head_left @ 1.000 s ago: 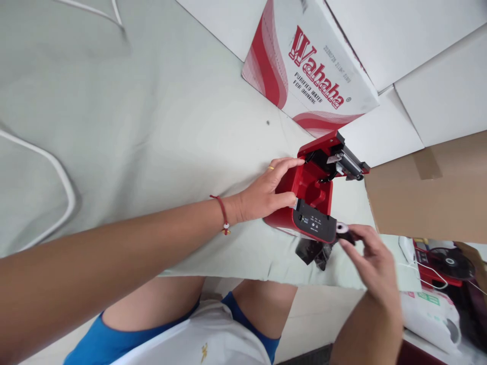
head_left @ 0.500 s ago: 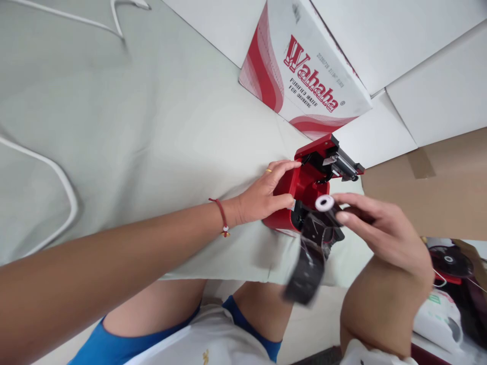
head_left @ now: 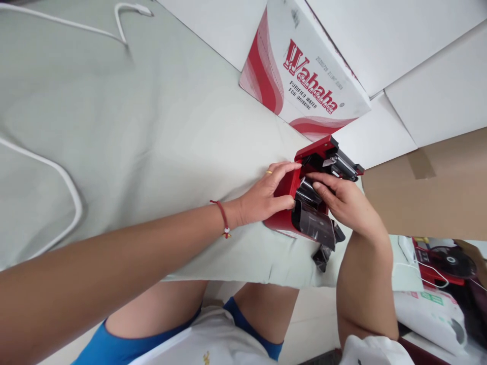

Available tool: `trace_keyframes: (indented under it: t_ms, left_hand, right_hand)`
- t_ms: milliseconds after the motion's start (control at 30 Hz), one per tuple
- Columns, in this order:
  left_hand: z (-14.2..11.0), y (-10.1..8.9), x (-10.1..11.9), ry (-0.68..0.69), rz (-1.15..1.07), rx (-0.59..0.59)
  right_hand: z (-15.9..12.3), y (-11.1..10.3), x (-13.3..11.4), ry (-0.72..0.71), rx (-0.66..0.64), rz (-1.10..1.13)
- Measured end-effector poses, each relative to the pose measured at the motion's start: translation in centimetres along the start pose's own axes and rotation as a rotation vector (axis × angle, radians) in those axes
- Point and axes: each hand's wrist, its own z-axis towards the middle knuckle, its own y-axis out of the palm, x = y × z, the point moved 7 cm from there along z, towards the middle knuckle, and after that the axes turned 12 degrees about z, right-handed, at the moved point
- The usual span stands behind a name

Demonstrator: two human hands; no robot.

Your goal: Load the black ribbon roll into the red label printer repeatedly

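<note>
A red label printer sits at the bed-like surface's front right, its hinged lid raised and a black roller mechanism showing. My left hand grips the printer's near-left wall, thumb and fingers spread along the rim. Inside the open body, my right hand holds a roll of glossy black film between thumb and fingers. A loose strip of the film hangs over the printer's front. Below it, a crumpled dark piece lies on the cloth. The fingertips of my right hand are partly hidden inside.
A Wahaha water carton stands behind the printer against white boxes. Brown cardboard is at the right. White cables lie on the pale green cloth. At the lower right are a black disc and a white package.
My right hand has moved left and up, carrying the film roll from in front of the printer into its open body. My left hand has stayed on the printer.
</note>
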Motion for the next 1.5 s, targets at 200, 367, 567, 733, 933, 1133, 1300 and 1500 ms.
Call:
trace_keyframes:
  t_ms: [200, 367, 567, 733, 933, 1133, 1300, 1500]
  left_hand:
    - [0.0, 0.1, 0.1, 0.003, -0.021, -0.017]
    - [-0.1, 0.0, -0.2, 0.018, -0.024, 0.002]
    - [0.0, 0.1, -0.1, 0.014, -0.021, -0.002]
    - [0.0, 0.1, 0.1, 0.005, -0.021, -0.011]
    - [-0.2, 0.0, 0.0, 0.029, 0.014, -0.010]
    - [-2.2, -0.2, 3.0, 0.259, 0.285, 0.180]
    - [-3.7, 1.4, 5.3, 0.465, 0.381, 0.225]
    - [-3.7, 1.6, 5.1, 0.435, 0.359, 0.199]
  right_hand:
    - [-0.5, 0.1, 0.0, -0.010, 0.028, 0.035]
    - [-1.0, 0.1, 0.0, 0.020, 0.039, 0.008]
    - [-0.5, 0.5, 0.9, 0.085, 0.076, -0.020]
    - [0.0, 1.3, 0.1, -0.012, 0.046, -0.135]
    - [-4.9, 1.0, -4.1, -0.318, 0.217, -0.004]
    - [-11.7, 3.8, -4.4, -0.466, 0.329, -0.078]
    - [-12.9, 3.7, -2.4, -0.415, 0.392, 0.020]
    - [-7.3, -0.5, 6.5, -0.026, 0.875, 0.500]
